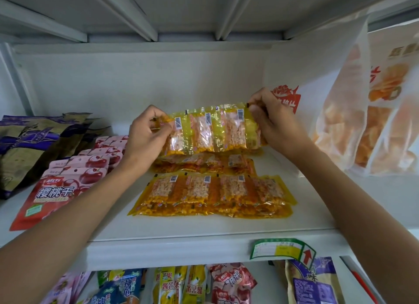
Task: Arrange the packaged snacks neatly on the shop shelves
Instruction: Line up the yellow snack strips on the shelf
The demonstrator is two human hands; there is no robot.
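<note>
Below the white metal shelf (172, 247), glossy snack pouches (172, 285) stand packed in a row on the lower level, and a green-edged paper price tag (282, 250) sticks to the shelf's front lip. On the shelf itself, nearest the edge, lies a flat strip of crinkly yellow film packets (213, 195), four joined side by side, each with a clear window showing pale puffed bits. Bare white shelf surrounds it in front and to the right. Just behind lies a second flat yellow strip (204, 163), partly hidden. To the left, red-and-pink cherry pouches (54, 190) overlap like shingles, with dark purple-and-gold bags (34, 140) beyond them. Above the second strip, both hands hold a third yellow strip (210, 129) upright and stretched taut: the left hand (145, 136) pinches its left end with curled fingers, the right hand (274, 122) pinches the top right corner. At far right, big frosted bags of orange slices (367, 113) hang beside the white back wall (136, 81)
</note>
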